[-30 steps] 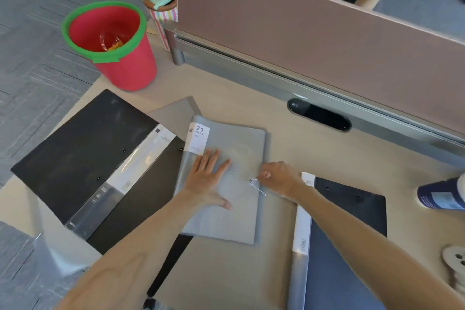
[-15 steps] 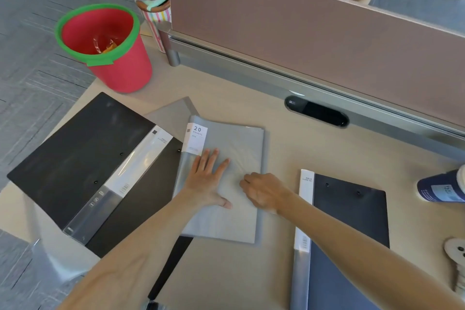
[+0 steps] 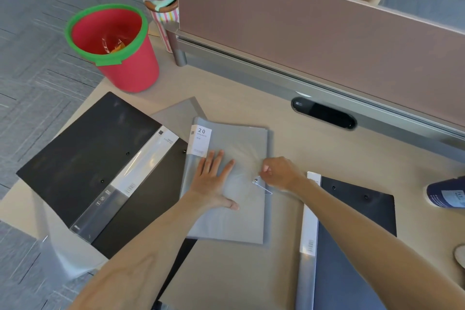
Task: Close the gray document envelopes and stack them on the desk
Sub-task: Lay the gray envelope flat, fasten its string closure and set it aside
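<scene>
A gray document envelope [image 3: 241,219] with a white "20 pockets" label lies closed in the middle of the desk, on top of another gray sheet [image 3: 176,114] that sticks out at the back left. My left hand [image 3: 214,178] presses flat on its cover, fingers spread. My right hand [image 3: 279,172] pinches the clear snap tab [image 3: 261,185] at the envelope's right edge, holding it just over the cover.
An open black folder [image 3: 83,158] lies to the left, a dark blue folder [image 3: 357,246] to the right. A red bucket [image 3: 125,58] and a striped bottle [image 3: 163,7] stand at the back left. A partition [image 3: 314,40] runs along the back, with a person behind it. A dark bottle [image 3: 448,194] lies at the right edge.
My right hand pressed down on the cover half a second ago and now has drawn back to the right edge, pinching the clear tab. My left hand has stayed flat.
</scene>
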`<state>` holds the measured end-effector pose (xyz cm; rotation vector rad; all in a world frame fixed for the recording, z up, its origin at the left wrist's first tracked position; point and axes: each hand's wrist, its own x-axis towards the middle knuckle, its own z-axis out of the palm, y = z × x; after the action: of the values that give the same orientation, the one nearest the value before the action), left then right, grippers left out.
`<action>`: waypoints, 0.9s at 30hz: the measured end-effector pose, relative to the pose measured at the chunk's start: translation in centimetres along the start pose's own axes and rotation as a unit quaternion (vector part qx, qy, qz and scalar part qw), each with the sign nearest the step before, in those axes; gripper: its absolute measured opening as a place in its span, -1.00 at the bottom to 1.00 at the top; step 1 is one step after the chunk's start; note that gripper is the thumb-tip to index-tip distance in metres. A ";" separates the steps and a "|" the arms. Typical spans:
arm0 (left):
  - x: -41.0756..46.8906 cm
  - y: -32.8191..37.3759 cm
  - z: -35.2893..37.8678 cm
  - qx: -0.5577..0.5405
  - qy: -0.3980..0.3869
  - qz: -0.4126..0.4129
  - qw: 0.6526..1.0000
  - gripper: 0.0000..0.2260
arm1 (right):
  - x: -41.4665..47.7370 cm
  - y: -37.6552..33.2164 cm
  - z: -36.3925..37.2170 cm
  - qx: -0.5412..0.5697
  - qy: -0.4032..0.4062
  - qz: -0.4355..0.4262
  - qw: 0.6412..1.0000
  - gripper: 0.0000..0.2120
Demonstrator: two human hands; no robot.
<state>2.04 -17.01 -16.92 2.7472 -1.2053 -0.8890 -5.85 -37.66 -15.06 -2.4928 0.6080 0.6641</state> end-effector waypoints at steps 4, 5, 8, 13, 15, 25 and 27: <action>0.0 0.1 -0.1 0.013 -0.004 -0.002 1.000 0.13 | -1.2 0.4 0.9 0.239 0.030 0.095 0.966 -0.94; 0.0 0.1 -0.2 0.015 -0.006 -0.003 1.000 0.13 | -1.5 0.5 1.1 0.260 0.034 0.100 0.960 -0.93; 0.0 0.1 -0.2 0.023 -0.015 -0.005 1.000 0.13 | -2.4 0.6 1.9 0.270 0.042 0.074 0.959 -0.90; 0.2 0.3 -0.3 0.039 -0.030 -0.005 0.999 0.13 | -3.4 0.8 3.2 0.169 0.062 -0.018 0.983 -0.81; 0.2 0.4 -0.3 0.044 -0.036 -0.002 0.998 0.12 | -3.6 0.8 3.5 0.148 0.065 -0.029 0.986 -0.86; 0.4 0.4 -0.1 0.054 -0.034 0.000 0.998 0.11 | -4.2 0.7 4.4 0.112 0.127 -0.027 0.985 -0.87; 0.3 0.6 -0.2 0.057 -0.031 -0.001 0.998 0.10 | -4.3 0.7 4.5 0.032 0.150 -0.086 0.985 -0.85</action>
<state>1.89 -17.63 -16.80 2.8290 -1.3039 -0.9413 -11.11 -34.53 -16.38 -2.5677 0.5025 0.2033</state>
